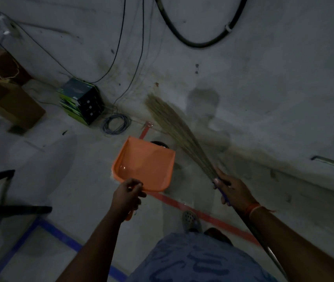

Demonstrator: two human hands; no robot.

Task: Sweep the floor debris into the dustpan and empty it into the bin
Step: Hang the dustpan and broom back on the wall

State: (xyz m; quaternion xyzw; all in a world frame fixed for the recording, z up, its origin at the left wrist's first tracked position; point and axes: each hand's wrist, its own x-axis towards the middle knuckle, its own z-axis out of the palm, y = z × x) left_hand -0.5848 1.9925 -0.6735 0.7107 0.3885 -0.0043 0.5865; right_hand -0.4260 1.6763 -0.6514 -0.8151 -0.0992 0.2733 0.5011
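My left hand grips the handle of an orange dustpan, held above the floor with its open pan facing up and away from me. A dark round thing, maybe the bin, peeks out just beyond the pan's far edge. My right hand is closed on the blue grip of a grass broom, whose bristles fan up and left toward the wall base. I cannot make out debris in the dim light.
A green-black box and a coiled grey cable lie by the wall, left of the pan. Cardboard boxes sit at far left. Black chair parts stand at lower left. Red tape and blue tape mark the floor.
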